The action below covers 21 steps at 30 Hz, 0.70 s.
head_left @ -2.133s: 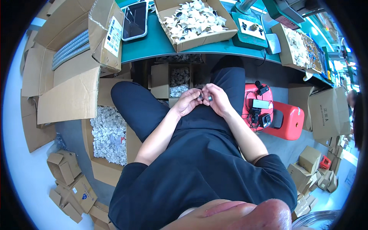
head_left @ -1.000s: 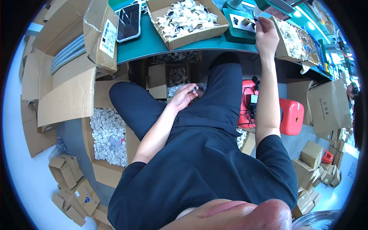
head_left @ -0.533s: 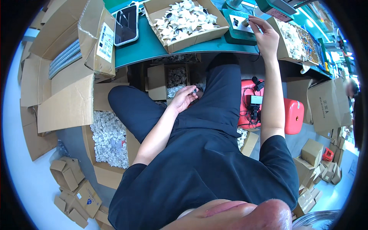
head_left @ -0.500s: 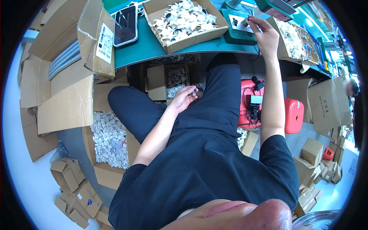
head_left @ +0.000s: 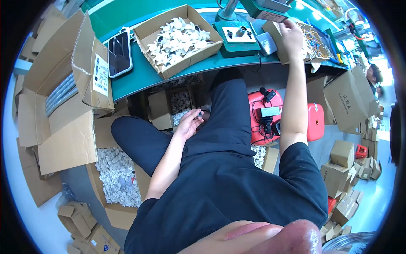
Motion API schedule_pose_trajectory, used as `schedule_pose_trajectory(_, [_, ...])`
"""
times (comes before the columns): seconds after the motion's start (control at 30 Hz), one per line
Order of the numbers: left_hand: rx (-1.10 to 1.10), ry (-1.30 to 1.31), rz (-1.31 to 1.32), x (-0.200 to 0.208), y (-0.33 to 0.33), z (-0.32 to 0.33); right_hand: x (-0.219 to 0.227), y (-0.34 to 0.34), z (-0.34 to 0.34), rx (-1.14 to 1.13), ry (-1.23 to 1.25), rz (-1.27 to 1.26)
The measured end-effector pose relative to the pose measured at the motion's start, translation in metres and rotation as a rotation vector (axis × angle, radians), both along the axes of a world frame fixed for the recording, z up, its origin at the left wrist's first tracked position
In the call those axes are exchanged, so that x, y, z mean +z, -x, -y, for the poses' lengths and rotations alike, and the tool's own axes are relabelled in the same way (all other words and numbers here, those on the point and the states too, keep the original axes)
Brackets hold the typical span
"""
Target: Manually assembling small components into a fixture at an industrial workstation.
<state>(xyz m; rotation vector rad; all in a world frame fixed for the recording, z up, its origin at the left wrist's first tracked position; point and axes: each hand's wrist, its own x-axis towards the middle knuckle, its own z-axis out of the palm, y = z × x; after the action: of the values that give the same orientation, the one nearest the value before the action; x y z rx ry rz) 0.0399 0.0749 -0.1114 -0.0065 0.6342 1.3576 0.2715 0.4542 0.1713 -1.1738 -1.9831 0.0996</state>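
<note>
My left hand [head_left: 189, 124] is in front of my lap, its thumb and fingers pinched on a small dark piece [head_left: 199, 114]. My right hand [head_left: 292, 39] reaches over a carton of white parts [head_left: 275, 40] at the right of the bench. Its fingers are bent together, and what they hold, if anything, cannot be made out. Left of that hand stands a green press base [head_left: 235, 48] with a white plate [head_left: 237, 36] and a short metal post [head_left: 241, 30]. An open carton [head_left: 189, 60] of white star-shaped parts, some with dark rings, sits left of the press.
A phone [head_left: 120, 55] lies at the bench's left, beside a large carton [head_left: 91, 80] holding grey tubes. The press head [head_left: 265, 9] overhangs the base. Wires [head_left: 314, 42] fill a tray at right. Beneath are a red stool [head_left: 257, 111] with cables and a box of white pieces [head_left: 114, 178].
My right hand has left the press plate and moved right to the carton of white parts. My left hand keeps its pinch. The whole view has shifted.
</note>
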Motion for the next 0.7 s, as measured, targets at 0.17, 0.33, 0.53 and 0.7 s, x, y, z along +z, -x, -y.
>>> schedule_pose_trajectory(0.17, [-0.003,-0.004,-0.002,-0.004,0.002,-0.002,-0.005,-0.028,-0.025,-0.373,0.069,0.355])
schedule_pose_trajectory(0.33, [-0.010,0.022,-0.018,-0.004,0.002,0.000,0.004,-0.028,-0.020,-0.372,0.295,0.330])
schedule_pose_trajectory(0.53, [0.004,0.001,-0.001,-0.003,0.003,-0.001,0.008,-0.083,-0.045,-0.042,0.446,0.096])
schedule_pose_trajectory(0.7, [-0.004,0.008,-0.015,0.002,0.002,-0.001,0.015,-0.086,-0.045,-0.097,0.500,-0.197])
